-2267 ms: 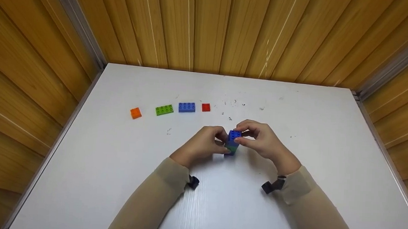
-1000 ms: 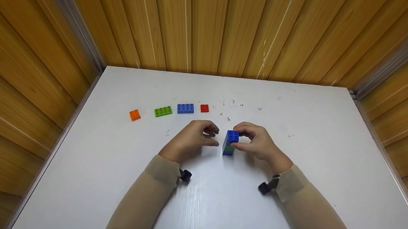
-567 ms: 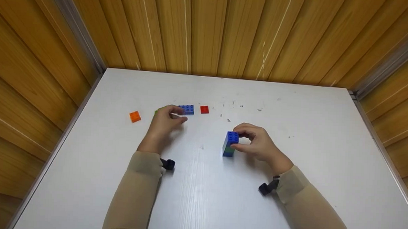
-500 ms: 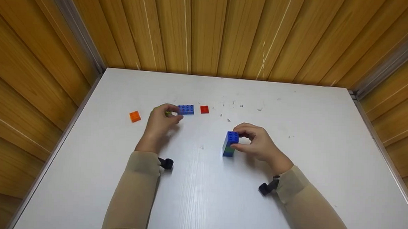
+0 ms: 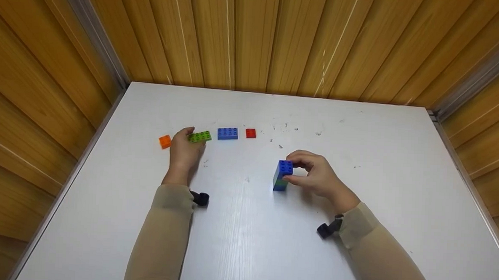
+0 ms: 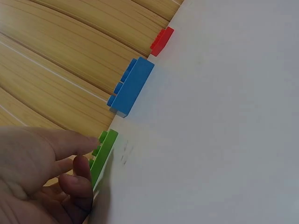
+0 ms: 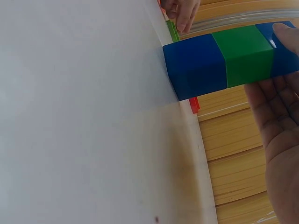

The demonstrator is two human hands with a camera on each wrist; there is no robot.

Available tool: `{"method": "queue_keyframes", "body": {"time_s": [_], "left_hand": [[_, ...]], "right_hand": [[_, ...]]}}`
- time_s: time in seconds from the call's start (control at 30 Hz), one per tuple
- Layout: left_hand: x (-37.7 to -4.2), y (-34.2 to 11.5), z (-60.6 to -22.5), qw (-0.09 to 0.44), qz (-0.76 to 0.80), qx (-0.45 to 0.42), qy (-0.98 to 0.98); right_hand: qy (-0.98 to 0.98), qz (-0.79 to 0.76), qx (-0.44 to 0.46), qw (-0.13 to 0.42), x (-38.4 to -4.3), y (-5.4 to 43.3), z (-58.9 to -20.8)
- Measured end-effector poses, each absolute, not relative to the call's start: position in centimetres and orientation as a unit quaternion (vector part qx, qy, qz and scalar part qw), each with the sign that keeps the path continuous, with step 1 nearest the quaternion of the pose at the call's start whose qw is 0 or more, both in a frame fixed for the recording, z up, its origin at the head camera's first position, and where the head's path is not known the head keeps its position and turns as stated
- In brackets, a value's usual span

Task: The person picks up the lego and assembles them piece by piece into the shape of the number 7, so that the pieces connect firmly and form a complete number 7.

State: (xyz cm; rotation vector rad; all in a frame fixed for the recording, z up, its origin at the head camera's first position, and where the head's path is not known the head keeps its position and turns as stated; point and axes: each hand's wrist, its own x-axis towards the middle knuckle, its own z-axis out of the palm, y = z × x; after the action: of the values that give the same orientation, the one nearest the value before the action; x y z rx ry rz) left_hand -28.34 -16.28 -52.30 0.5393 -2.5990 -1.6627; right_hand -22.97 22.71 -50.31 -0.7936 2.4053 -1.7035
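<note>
White tabletop (image 5: 228, 248) met wood-grain panels (image 5: 254, 39) | right hand (image 5: 318, 175) pinched blue-green-blue brick stack (image 5: 281, 173), upright on tabletop | left hand (image 5: 184, 155) was at 8-stud lime-green brick (image 5: 200, 136), left of blue brick (image 5: 227, 133); grip was unclear

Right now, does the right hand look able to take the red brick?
Probably not: the right hand is holding the blue-and-green stack. If it let go, likely yes: the red brick lies uncovered, its right side free.
</note>
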Motion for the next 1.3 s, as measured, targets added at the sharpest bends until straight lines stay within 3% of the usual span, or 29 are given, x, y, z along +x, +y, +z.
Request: {"method": "queue_keyframes", "body": {"time_s": [0.3, 0.8, 1.3], "left_hand": [[-28.3, -16.1, -52.7, 0.025, -0.455, 0.165, -0.875], [-28.2, -16.0, -51.2, 0.044, -0.479, 0.179, -0.858], [-27.4, -14.6, -48.1, 0.075, -0.466, 0.107, -0.875]], "right_hand": [[0.778, -0.564, -0.273, 0.038, -23.0, 22.7, -50.4], [0.779, -0.561, -0.277, 0.034, -23.1, 22.7, -50.4], [0.768, -0.571, -0.289, 0.028, -23.2, 22.7, -50.6]]}}
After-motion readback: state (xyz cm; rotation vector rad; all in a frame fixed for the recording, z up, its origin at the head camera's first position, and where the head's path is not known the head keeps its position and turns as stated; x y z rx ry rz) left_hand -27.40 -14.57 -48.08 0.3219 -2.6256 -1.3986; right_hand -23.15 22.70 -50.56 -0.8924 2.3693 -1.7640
